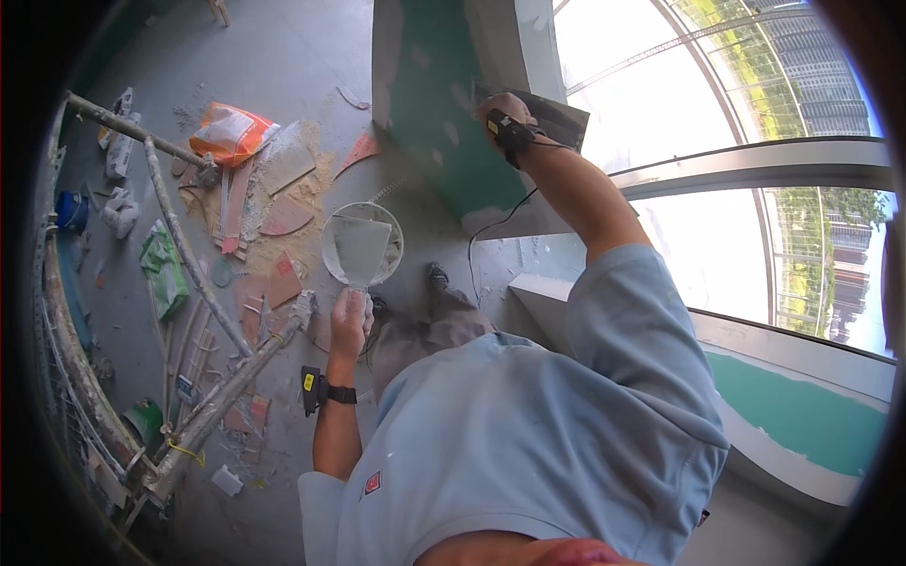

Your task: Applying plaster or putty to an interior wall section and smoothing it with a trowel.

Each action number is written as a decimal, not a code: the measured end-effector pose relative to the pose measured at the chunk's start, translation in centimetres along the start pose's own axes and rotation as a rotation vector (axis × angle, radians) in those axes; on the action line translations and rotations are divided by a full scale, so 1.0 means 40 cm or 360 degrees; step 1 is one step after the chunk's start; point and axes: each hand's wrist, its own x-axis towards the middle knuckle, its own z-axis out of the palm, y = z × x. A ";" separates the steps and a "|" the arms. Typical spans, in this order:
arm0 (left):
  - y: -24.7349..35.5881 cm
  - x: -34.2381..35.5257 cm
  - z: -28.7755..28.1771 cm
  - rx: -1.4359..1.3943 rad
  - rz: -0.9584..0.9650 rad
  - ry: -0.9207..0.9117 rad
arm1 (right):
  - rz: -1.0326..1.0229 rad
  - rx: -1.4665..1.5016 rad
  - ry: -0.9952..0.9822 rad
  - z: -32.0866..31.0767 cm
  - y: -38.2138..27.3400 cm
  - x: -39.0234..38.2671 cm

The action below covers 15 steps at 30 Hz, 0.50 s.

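Observation:
My left hand [350,323] is closed round the handle of a wide putty knife [362,247]. Its pale, coated blade lies over the mouth of a round white bucket [400,247]; whether blade and bucket touch I cannot tell. Whitish paste smears the bucket's inside. Up and to the right, my right hand [511,115] grips a broad dark trowel [564,121], its handle hidden under the fingers. The trowel is at the edge of a boxed wall section [429,104], green with whitish filler bands and spots. Each wrist wears a black strap with a small device.
Metal scaffold tubes [179,231] stand on the left. Broken board pieces [286,217], powder and an orange-white bag [231,135] litter the floor, with a green bag [163,269] nearby. Large windows [679,104] and a ledge [543,294] flank the right. A thin black cable [475,241] hangs near my feet.

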 end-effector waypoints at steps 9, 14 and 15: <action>-0.048 -0.105 -0.095 -0.0049 -0.0064 0.0178 | -0.0195 0.0258 -0.0187 0.407 -0.121 -0.170; -0.019 -0.101 -0.105 0.0044 -0.0030 0.0102 | -0.0072 0.0358 -0.0263 0.450 -0.115 -0.314; -0.019 -0.092 -0.108 0.0041 -0.0055 0.0081 | -0.0055 0.0370 -0.0275 0.438 -0.098 -0.345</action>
